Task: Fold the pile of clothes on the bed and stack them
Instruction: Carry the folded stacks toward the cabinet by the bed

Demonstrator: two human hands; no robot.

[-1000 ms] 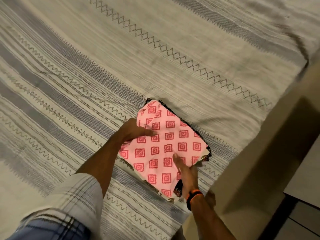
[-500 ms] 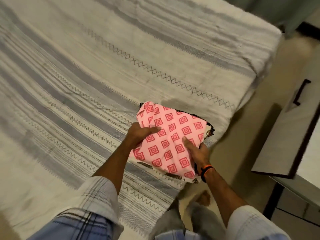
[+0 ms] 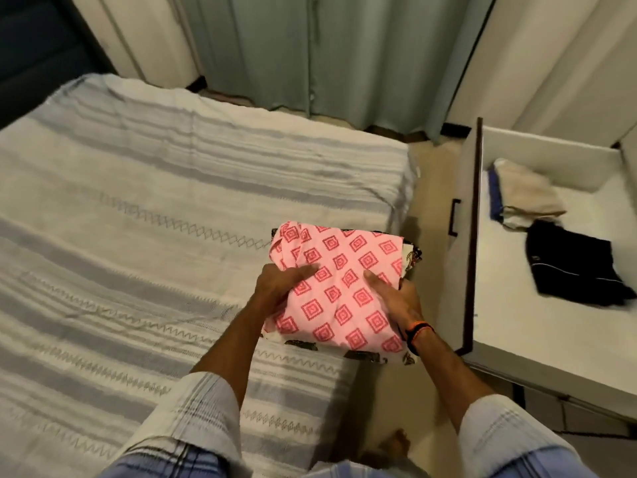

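Here the folded stack of clothes (image 3: 339, 291), topped by soft pink cloth printed with red squares, is gripped at both sides by the left hand (image 3: 281, 282) and right hand (image 3: 401, 298) above the bed's (image 3: 138, 236) right edge. Beneath, a darker patterned layer is mostly hidden. Blurred folded garments (image 3: 527, 196) lie in the white drawer (image 3: 499, 326); no writing is readable.

Open drawer (image 3: 470, 236) juts right of the bed (image 3: 138, 236); narrow floor gap (image 3: 427, 188) between.
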